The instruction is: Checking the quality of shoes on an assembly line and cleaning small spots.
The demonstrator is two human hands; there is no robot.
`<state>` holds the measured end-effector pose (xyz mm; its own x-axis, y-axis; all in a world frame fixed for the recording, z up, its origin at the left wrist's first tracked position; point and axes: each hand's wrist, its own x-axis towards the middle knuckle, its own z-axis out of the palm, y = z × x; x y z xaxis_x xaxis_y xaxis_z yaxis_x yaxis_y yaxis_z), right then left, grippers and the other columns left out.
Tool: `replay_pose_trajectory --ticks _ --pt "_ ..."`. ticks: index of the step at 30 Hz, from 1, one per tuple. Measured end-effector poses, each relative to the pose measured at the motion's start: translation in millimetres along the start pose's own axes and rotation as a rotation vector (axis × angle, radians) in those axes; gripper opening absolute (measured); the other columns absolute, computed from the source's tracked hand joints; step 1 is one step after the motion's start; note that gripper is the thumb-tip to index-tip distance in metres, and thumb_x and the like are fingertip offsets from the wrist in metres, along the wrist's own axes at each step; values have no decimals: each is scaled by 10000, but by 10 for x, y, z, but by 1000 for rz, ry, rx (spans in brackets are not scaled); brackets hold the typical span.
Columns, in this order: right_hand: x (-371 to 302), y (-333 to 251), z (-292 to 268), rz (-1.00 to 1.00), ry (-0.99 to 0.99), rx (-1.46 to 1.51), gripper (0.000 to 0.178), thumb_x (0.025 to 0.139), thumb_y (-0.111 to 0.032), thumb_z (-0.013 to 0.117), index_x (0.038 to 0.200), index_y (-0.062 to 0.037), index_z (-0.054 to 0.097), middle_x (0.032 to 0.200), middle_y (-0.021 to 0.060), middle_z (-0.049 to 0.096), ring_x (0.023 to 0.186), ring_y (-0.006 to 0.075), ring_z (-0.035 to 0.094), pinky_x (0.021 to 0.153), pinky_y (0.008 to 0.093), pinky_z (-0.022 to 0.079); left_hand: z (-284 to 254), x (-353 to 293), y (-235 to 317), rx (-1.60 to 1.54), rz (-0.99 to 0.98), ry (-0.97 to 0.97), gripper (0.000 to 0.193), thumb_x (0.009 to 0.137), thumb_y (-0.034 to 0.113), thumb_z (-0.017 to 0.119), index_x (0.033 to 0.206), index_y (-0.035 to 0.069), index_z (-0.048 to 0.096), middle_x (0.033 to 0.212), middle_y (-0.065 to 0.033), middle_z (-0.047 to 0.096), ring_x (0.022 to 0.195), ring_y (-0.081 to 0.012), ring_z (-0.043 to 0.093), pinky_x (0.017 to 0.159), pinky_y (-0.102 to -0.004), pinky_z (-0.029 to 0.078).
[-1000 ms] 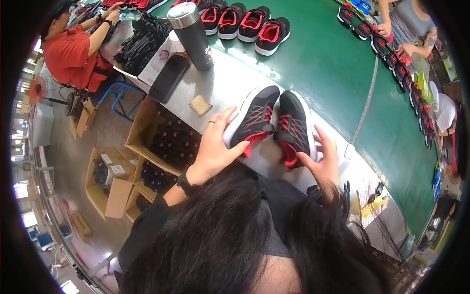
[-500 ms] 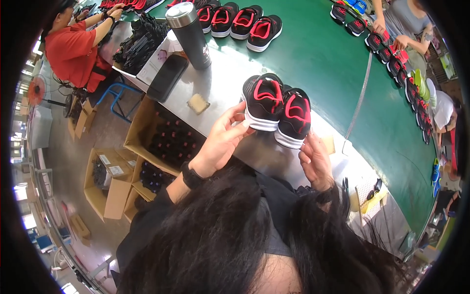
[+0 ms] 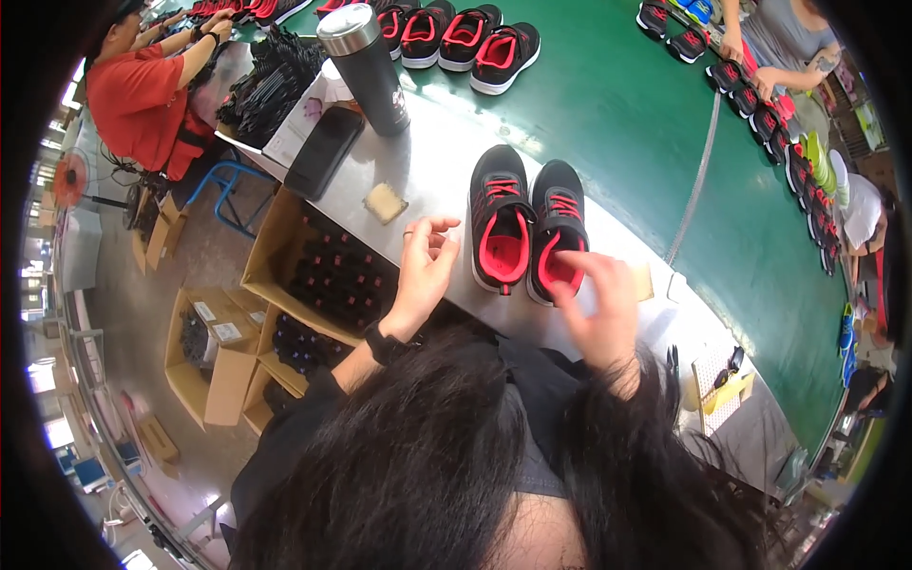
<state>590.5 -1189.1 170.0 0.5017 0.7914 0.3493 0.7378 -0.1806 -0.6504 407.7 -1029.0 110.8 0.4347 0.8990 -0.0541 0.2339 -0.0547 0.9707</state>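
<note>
A pair of black sneakers with red linings and white soles stands upright on the metal worktop, toes pointing away from me. The left sneaker and the right sneaker are side by side. My left hand is open and empty just left of the left sneaker, its fingers loosely bent and not touching it. Over the heel of the right sneaker hovers my right hand, slightly blurred, thumb and fingers apart. Whether its thumb touches the shoe's collar, I cannot tell.
A dark tumbler, a black case and a yellowish sponge lie to the left. Several sneakers line the green conveyor. Cardboard boxes stand below left. Co-workers are at far left and far right.
The sneakers, held tilted up in both hands before, now stand flat on the worktop. Both hands have let go; the right has moved over the right heel. The conveyor's sneakers have shifted slightly left.
</note>
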Motion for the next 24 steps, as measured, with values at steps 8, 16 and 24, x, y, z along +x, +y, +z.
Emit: replay_pose_trajectory --ticks 8,16,24 --pt "239 -169 312 -204 -297 -228 383 643 -244 803 997 -167 677 909 97 540 927 290 522 794 399 394 269 73 -6 -402 -98 15 157 1009 184 513 1061 36 519 964 -29 516 781 -81 512 680 -233 442" --pt "1493 59 186 -189 -93 -307 493 729 -342 799 1148 -147 625 955 98 584 961 294 537 837 390 399 534 662 364 -296 42 -19 197 1019 215 465 1063 35 531 1005 -52 515 788 -108 536 676 -251 448" --pt "2788 1126 255 221 87 480 305 935 -180 622 1215 -68 575 967 120 685 768 173 689 661 299 562 834 1212 338 36 256 -37 135 964 136 543 933 16 597 878 -105 549 737 -217 563 665 -327 460"
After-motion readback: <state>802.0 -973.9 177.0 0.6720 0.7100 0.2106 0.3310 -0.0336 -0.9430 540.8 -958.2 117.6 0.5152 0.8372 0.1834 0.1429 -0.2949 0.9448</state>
